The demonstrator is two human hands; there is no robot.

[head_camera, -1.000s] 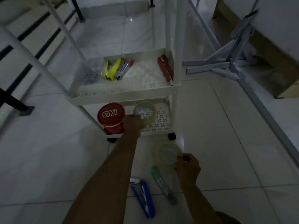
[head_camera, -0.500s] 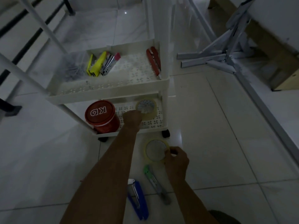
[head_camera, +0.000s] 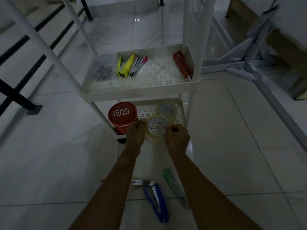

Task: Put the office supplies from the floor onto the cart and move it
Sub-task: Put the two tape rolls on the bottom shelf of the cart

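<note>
Gripping a clear tape roll (head_camera: pixel 157 126) from both sides, the left hand (head_camera: pixel 135 132) and right hand (head_camera: pixel 178 136) hold it at the front edge of the white cart's (head_camera: pixel 139 92) bottom shelf; the fingers of both hands are curled closed against its rim. A 2nd tape roll (head_camera: pixel 167 110) lies flat on that shelf just behind it, and a red tub (head_camera: pixel 122 115) stands at the shelf's left end, touching the left hand. On the upper shelf lie a yellow stapler (head_camera: pixel 125 66), a pink-tipped stapler (head_camera: pixel 138 65) and a red tool (head_camera: pixel 183 65). On the floor (head_camera: pixel 49 155) near the forearms lie a blue stapler (head_camera: pixel 157 202) and a green utility knife (head_camera: pixel 175 186).
</note>
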